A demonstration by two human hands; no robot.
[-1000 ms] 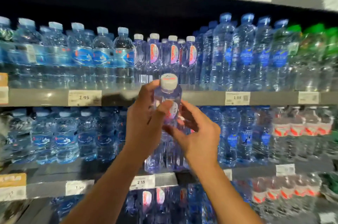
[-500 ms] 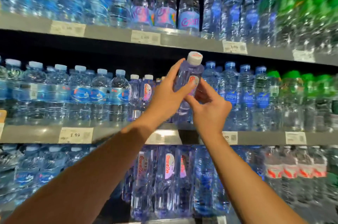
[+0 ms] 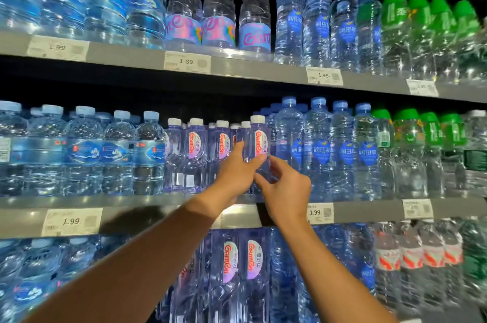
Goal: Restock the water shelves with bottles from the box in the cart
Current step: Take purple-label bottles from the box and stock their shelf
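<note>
- Head view, background: supermarket shelving fills the frame, three tiers of bottled water stacked front to back, with a grey middle shelf (image 3: 158, 213) carrying price tags (image 3: 71, 221) marked 1.99.
- Head view, upper tier: large blue-capped bottles at left, three bottles with pale-blue and pink labels (image 3: 254, 17) at centre, tall clear bottles with blue labels beside them, green-capped bottles (image 3: 395, 30) at far right.
- Head view, middle tier: rounded blue-label bottles (image 3: 118, 154) at left; a row of slim violet white-capped bottles (image 3: 195, 154) at centre; tall blue-label bottles (image 3: 320, 148) to their right; green-capped bottles beyond.
- Head view, task object: the held bottle (image 3: 259, 143), violet with a white cap and red lettering, stands upright at the right end of the violet row, just beside the tall blue-label bottles; whether its base rests on the shelf cannot be told, as the hands hide it.
- Head view, hands: the left hand (image 3: 235, 177) wraps the held bottle's lower body, thumb across the front; the right hand (image 3: 288, 191) pinches the same bottle low on its right side with curled fingertips.
- Head view, lower tier: taller violet bottles (image 3: 232, 270) stand below the arms, red-label bottles to the right.
</note>
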